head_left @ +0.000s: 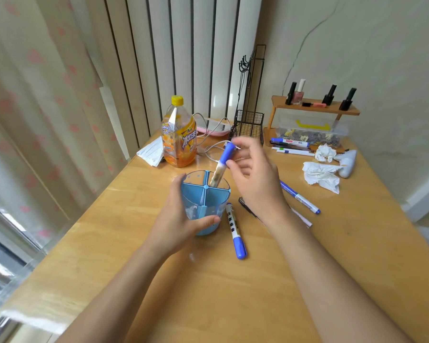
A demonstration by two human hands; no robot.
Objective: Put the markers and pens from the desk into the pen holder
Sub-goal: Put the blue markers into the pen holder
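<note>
The left hand is curled around the pen holder, thumb across its near wall and fingers behind its left side, keeping it upright on the wooden worktop. The right hand is loosely cupped, its fingertips pinched on the upper part of a marker just below the blue cap. That marker stands tilted, cap up and leaning away and to the right, its lower end inside the holder's far right compartment. The holder is a round cup of see-through blue plastic, split into four compartments by a solid blue cross. Just right of the holder a second marker lies flat, white barrel with black print, its blue cap pointing toward the person. Farther right of the holder, past the right wrist, a slimmer blue-and-white pen lies slanted, and a dark pen is partly hidden under the wrist. Well beyond the holder, to the far right, several more pens lie side by side near crumpled white tissues. Behind the holder stands a plastic bottle with a yellow cap.
</note>
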